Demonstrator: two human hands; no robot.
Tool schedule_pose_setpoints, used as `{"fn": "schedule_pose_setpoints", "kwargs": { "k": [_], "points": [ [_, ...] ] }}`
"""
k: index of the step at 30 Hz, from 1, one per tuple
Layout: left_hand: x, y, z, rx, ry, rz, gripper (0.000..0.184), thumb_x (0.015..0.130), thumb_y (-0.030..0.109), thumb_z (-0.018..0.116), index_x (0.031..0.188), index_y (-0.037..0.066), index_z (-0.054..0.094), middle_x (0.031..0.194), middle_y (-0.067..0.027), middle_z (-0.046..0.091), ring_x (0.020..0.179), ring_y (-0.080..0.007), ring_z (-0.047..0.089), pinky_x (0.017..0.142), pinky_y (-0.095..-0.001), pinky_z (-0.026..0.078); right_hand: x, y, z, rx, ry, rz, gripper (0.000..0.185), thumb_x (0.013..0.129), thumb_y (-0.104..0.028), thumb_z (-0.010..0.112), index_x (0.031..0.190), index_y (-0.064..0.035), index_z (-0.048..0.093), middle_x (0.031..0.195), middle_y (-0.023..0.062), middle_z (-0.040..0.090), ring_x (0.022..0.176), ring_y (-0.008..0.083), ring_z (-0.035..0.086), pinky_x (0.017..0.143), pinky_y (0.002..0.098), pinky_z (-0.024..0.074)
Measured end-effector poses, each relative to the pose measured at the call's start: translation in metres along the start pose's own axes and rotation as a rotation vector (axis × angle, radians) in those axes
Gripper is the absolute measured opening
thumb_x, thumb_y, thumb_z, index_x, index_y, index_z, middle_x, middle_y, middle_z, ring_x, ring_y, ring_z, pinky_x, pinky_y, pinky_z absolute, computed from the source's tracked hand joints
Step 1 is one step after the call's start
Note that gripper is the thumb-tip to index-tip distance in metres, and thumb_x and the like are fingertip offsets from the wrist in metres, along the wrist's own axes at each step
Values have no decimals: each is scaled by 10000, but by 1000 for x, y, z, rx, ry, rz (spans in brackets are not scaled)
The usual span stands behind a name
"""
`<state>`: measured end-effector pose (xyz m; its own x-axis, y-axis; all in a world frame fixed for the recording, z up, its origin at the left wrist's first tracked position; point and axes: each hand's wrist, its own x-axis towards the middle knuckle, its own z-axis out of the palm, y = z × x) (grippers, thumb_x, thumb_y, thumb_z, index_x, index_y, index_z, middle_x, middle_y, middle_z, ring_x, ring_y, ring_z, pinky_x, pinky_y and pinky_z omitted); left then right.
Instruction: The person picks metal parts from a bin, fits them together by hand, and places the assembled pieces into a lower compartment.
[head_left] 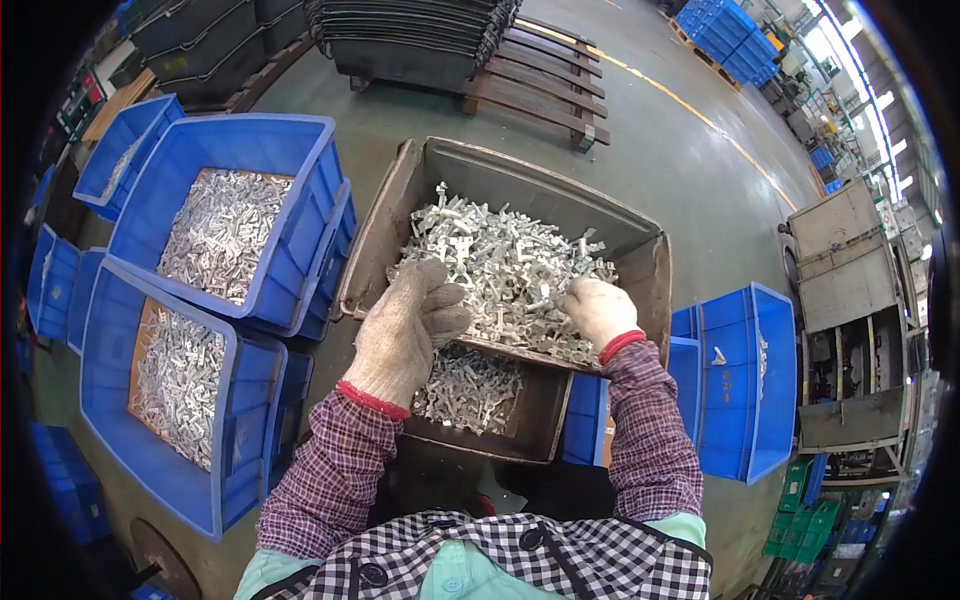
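A worn grey bin (545,182) in front of me holds a heap of small silvery metal parts (490,260). My left hand (410,325), in a whitish work glove with a red cuff, is over the bin's near left part, its fingers curled; whether it holds a part is hidden. At the bin's right side my right hand (600,312), gloved alike, has its fingers pressed together at the edge of the heap. What lies between those fingertips is too small to make out. Below sits a second dark bin (540,415) with more metal parts.
Blue bins (300,200) with metal parts stand at the left, one nearer me (225,480). Another blue bin (730,390) is at the right. Beyond are stacked dark trays (410,50), a slatted pallet (540,85) and blue crates (725,40). A metal rack (850,300) stands far right.
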<state>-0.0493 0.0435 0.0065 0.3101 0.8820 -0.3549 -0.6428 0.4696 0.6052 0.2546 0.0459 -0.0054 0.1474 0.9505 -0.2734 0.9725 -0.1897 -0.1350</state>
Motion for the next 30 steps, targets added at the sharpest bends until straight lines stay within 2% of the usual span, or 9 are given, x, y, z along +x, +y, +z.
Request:
{"fn": "schedule_pose_setpoints", "kwargs": {
  "k": [2, 6, 9, 12, 15, 18, 22, 27, 30],
  "points": [
    [9, -9, -13, -1, -40, -19, 495, 1030, 498, 621, 1274, 67, 619, 1061, -89, 670, 889, -234, 671, 838, -396, 557, 2, -5, 5, -163, 11, 50, 352, 935, -388, 637, 1084, -97, 768, 1091, 165, 753, 1045, 356, 710, 933, 452, 542],
    [-2, -9, 6, 94, 53, -15, 478, 1036, 467, 615, 1303, 70, 613, 1081, -84, 679, 900, -234, 688, 837, -409, 570, -12, -6, -1, 161, 282, 88, 319, 936, -389, 629, 1067, -140, 779, 1099, 133, 750, 1032, 345, 712, 941, 431, 539],
    [-4, -8, 9, 205, 83, 2, 542, 1024, 464, 628, 1374, 52, 585, 1143, -115, 688, 969, -262, 707, 895, -422, 578, -15, -9, 2, 470, 363, 95, 325, 961, -335, 650, 1117, -68, 748, 1032, 159, 756, 963, 322, 731, 860, 437, 574],
    [-13, -1, 14, 444, 18, 116, 619, 985, 425, 678, 1449, 36, 546, 1219, -147, 686, 1071, -272, 701, 975, -407, 563, -31, -39, -8, 1428, 152, 175, 355, 988, -250, 658, 1198, 36, 670, 953, 151, 721, 864, 253, 720, 722, 364, 592],
    [-24, 8, 32, 1151, -63, 257, 714, 910, 370, 730, 1483, 2, 515, 1393, -189, 614, 1210, -256, 653, 1033, -360, 528, -47, -65, 3, 1983, -35, -50, 381, 998, -179, 652, 1241, 107, 584, 928, 116, 664, 796, 173, 674, 632, 264, 561],
    [-26, -3, 32, 1277, -191, 459, 755, 908, 408, 730, 1504, 6, 499, 1458, -216, 576, 1285, -315, 614, 1099, -403, 480, -75, -89, 0, 2184, -226, -168, 357, 1000, -192, 641, 1214, 88, 583, 950, 109, 656, 724, 140, 634, 598, 238, 531],
    [-26, -2, 32, 776, -271, 125, 635, 980, 325, 675, 1483, -28, 512, 1389, -178, 634, 1266, -238, 615, 1083, -363, 487, -92, -93, 6, 2008, -177, -53, 357, 1003, -223, 640, 1213, 66, 626, 994, 99, 681, 813, 149, 662, 679, 240, 541],
    [-12, -18, 7, 579, -220, 31, 593, 1028, 258, 632, 1474, -97, 466, 1298, -200, 641, 1173, -254, 635, 1013, -368, 527, -111, -96, -15, 1730, -186, -102, 386, 1013, -209, 625, 1272, 78, 626, 1075, 128, 713, 968, 184, 691, 812, 280, 566],
    [-11, -29, 2, 225, -190, -57, 646, 1041, 194, 618, 1536, -100, 326, 1225, -190, 617, 1083, -284, 649, 941, -430, 559, -134, -114, -25, 1550, 348, 49, 374, 1018, -196, 611, 1261, 87, 637, 1072, 152, 725, 985, 196, 693, 874, 309, 563]
  ]
}}
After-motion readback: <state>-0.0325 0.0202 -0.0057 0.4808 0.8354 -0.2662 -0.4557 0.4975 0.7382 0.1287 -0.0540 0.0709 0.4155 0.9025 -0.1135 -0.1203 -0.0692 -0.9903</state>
